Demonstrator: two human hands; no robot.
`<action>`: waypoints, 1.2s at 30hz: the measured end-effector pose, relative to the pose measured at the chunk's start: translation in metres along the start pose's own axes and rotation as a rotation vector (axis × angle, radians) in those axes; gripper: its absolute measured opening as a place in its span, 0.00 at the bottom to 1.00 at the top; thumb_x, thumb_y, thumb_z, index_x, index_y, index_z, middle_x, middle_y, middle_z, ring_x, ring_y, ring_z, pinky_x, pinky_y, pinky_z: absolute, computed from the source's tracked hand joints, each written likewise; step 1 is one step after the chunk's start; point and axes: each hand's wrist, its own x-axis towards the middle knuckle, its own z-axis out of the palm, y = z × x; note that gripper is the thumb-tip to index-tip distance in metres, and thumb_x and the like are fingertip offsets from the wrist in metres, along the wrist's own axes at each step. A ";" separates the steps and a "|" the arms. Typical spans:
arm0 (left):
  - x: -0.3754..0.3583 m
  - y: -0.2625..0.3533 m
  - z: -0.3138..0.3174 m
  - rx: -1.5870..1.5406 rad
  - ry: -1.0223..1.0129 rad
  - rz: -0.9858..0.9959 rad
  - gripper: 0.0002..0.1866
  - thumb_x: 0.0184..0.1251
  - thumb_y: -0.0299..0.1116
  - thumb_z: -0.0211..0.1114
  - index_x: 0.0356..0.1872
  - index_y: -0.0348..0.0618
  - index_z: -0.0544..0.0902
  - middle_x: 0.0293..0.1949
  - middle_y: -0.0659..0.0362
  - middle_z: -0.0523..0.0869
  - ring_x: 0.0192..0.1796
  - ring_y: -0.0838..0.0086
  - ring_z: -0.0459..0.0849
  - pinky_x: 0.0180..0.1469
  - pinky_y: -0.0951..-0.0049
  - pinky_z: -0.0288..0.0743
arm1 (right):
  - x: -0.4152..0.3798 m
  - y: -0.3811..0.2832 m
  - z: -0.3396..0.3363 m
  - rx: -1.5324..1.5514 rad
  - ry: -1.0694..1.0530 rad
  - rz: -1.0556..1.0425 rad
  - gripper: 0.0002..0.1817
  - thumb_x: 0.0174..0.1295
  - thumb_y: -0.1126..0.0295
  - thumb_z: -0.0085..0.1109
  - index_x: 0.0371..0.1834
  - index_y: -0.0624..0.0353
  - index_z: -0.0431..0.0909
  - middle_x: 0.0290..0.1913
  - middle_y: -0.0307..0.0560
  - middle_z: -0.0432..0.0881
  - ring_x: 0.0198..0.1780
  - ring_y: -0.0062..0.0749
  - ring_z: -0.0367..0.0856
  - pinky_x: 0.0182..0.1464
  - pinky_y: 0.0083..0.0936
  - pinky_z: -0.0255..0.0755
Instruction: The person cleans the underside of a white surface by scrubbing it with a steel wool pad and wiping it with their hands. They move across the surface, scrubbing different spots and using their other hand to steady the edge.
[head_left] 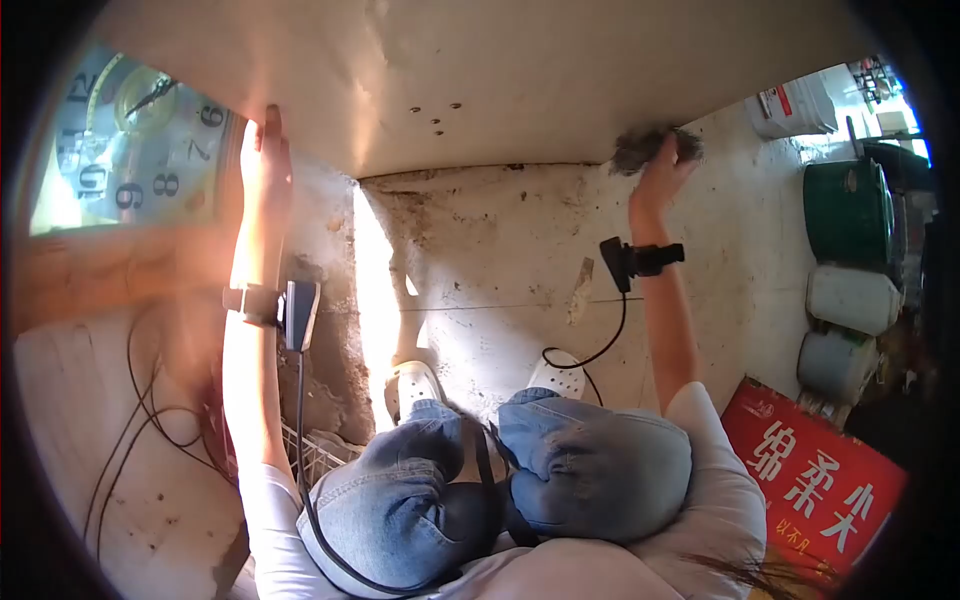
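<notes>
Left hand [266, 168] outstretched; right hand [660, 180] outstretched, curled.

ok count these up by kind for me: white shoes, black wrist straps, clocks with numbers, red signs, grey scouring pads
white shoes: 2
black wrist straps: 2
clock: 1
red sign: 1
grey scouring pad: 1
total: 7

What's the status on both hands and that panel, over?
Left hand at panel edge. Right hand holding scourer by panel. Clock near left hand.
</notes>
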 end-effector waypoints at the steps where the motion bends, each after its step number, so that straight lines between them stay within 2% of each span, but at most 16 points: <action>1: 0.000 -0.002 0.001 0.050 -0.033 0.048 0.35 0.60 0.52 0.58 0.63 0.43 0.60 0.60 0.59 0.65 0.62 0.72 0.63 0.63 0.70 0.56 | -0.008 -0.005 0.011 -0.091 0.047 -0.025 0.17 0.62 0.64 0.52 0.45 0.66 0.64 0.44 0.51 0.67 0.44 0.34 0.66 0.48 0.28 0.62; 2: 0.005 -0.009 -0.005 0.052 -0.032 0.059 0.34 0.58 0.53 0.60 0.60 0.44 0.64 0.59 0.60 0.67 0.61 0.73 0.63 0.62 0.69 0.56 | -0.011 -0.006 0.014 -0.183 0.027 -0.029 0.18 0.60 0.65 0.53 0.46 0.67 0.64 0.43 0.52 0.65 0.44 0.38 0.64 0.47 0.30 0.61; 5: 0.008 -0.020 -0.011 0.138 0.011 0.094 0.34 0.55 0.54 0.62 0.57 0.43 0.66 0.56 0.61 0.69 0.59 0.72 0.65 0.61 0.68 0.59 | -0.044 -0.017 0.041 -0.039 0.134 -0.162 0.19 0.59 0.65 0.56 0.46 0.66 0.64 0.41 0.52 0.64 0.44 0.43 0.63 0.50 0.33 0.59; 9: 0.007 -0.019 0.003 -0.015 0.085 0.094 0.37 0.47 0.58 0.65 0.54 0.42 0.69 0.54 0.61 0.71 0.57 0.71 0.68 0.60 0.68 0.63 | -0.128 -0.014 0.088 -0.415 -0.049 -0.626 0.20 0.56 0.63 0.58 0.47 0.62 0.66 0.46 0.55 0.68 0.46 0.44 0.66 0.49 0.38 0.63; 11: 0.002 -0.018 0.001 0.054 0.060 0.079 0.39 0.45 0.58 0.67 0.55 0.42 0.69 0.54 0.61 0.71 0.57 0.71 0.68 0.60 0.68 0.63 | -0.147 -0.014 0.103 -0.001 -0.575 -0.640 0.18 0.53 0.69 0.62 0.46 0.62 0.70 0.45 0.48 0.70 0.47 0.44 0.68 0.47 0.35 0.65; 14: 0.006 -0.015 0.004 0.004 0.055 0.078 0.41 0.44 0.59 0.67 0.56 0.43 0.68 0.55 0.61 0.70 0.58 0.71 0.67 0.59 0.69 0.63 | -0.132 -0.009 0.098 -0.060 -0.512 -0.817 0.12 0.52 0.75 0.60 0.41 0.62 0.73 0.42 0.45 0.72 0.46 0.43 0.69 0.47 0.35 0.66; 16: 0.002 -0.011 0.010 0.004 0.035 0.083 0.41 0.43 0.59 0.67 0.56 0.43 0.68 0.55 0.61 0.70 0.58 0.71 0.67 0.60 0.69 0.63 | -0.107 0.000 0.082 -0.112 -0.163 -0.548 0.12 0.50 0.80 0.59 0.39 0.62 0.73 0.40 0.46 0.72 0.43 0.40 0.70 0.46 0.33 0.67; 18: 0.003 -0.012 0.009 0.005 0.047 0.082 0.42 0.44 0.59 0.66 0.57 0.42 0.67 0.55 0.62 0.70 0.59 0.72 0.67 0.60 0.70 0.61 | -0.060 -0.017 0.062 0.086 0.311 -0.260 0.12 0.47 0.81 0.58 0.37 0.63 0.74 0.37 0.45 0.72 0.41 0.38 0.70 0.45 0.31 0.67; 21: 0.004 -0.015 0.005 0.031 0.012 0.095 0.42 0.46 0.59 0.65 0.57 0.41 0.66 0.56 0.61 0.70 0.59 0.72 0.66 0.61 0.70 0.61 | -0.046 -0.030 0.051 -0.100 0.344 -0.441 0.13 0.46 0.82 0.57 0.38 0.63 0.74 0.35 0.45 0.72 0.41 0.38 0.70 0.45 0.30 0.66; 23: 0.000 -0.013 0.009 0.011 0.026 0.100 0.41 0.47 0.59 0.64 0.57 0.40 0.66 0.55 0.61 0.71 0.59 0.72 0.67 0.60 0.69 0.62 | -0.083 -0.030 0.072 -0.180 0.194 -0.596 0.15 0.47 0.78 0.58 0.41 0.58 0.76 0.37 0.42 0.74 0.43 0.38 0.71 0.47 0.32 0.66; 25: -0.002 -0.012 0.014 0.012 0.016 0.096 0.41 0.47 0.59 0.64 0.57 0.40 0.66 0.55 0.60 0.71 0.58 0.72 0.68 0.59 0.69 0.64 | -0.115 -0.035 0.090 -0.029 -0.210 -0.905 0.15 0.50 0.72 0.59 0.44 0.54 0.77 0.41 0.41 0.75 0.45 0.36 0.72 0.49 0.36 0.65; 27: -0.001 -0.010 0.012 0.041 -0.009 0.084 0.41 0.47 0.59 0.64 0.57 0.40 0.66 0.55 0.60 0.71 0.58 0.72 0.69 0.58 0.69 0.65 | -0.141 -0.047 0.109 -0.077 -0.492 -1.067 0.14 0.52 0.72 0.56 0.44 0.52 0.78 0.42 0.40 0.75 0.45 0.35 0.72 0.49 0.35 0.66; 30: 0.001 -0.010 0.008 -0.005 -0.019 0.020 0.40 0.48 0.59 0.64 0.57 0.41 0.66 0.54 0.60 0.72 0.56 0.73 0.70 0.56 0.72 0.67 | -0.123 -0.040 0.105 -0.080 -0.193 -0.951 0.15 0.47 0.75 0.55 0.41 0.53 0.78 0.33 0.40 0.73 0.39 0.39 0.70 0.41 0.34 0.66; 32: 0.003 -0.014 0.001 0.000 0.012 0.019 0.39 0.48 0.59 0.64 0.56 0.41 0.67 0.52 0.61 0.73 0.54 0.77 0.71 0.54 0.75 0.68 | -0.101 -0.028 0.099 0.501 -0.156 -0.284 0.08 0.51 0.75 0.55 0.35 0.54 0.79 0.40 0.45 0.73 0.43 0.38 0.71 0.44 0.29 0.69; 35: 0.004 -0.019 -0.007 0.024 0.024 0.042 0.38 0.48 0.58 0.64 0.56 0.43 0.67 0.50 0.63 0.75 0.51 0.81 0.72 0.51 0.80 0.69 | -0.061 -0.053 0.066 -0.106 0.260 -0.505 0.06 0.51 0.74 0.54 0.32 0.55 0.78 0.41 0.49 0.73 0.41 0.40 0.72 0.43 0.31 0.69; 36: 0.005 -0.020 -0.006 0.031 0.022 0.055 0.38 0.48 0.58 0.64 0.55 0.43 0.68 0.49 0.64 0.75 0.50 0.83 0.72 0.50 0.81 0.69 | -0.079 -0.032 0.080 -0.030 0.148 -0.526 0.05 0.51 0.74 0.54 0.32 0.55 0.78 0.41 0.48 0.73 0.41 0.40 0.72 0.42 0.31 0.70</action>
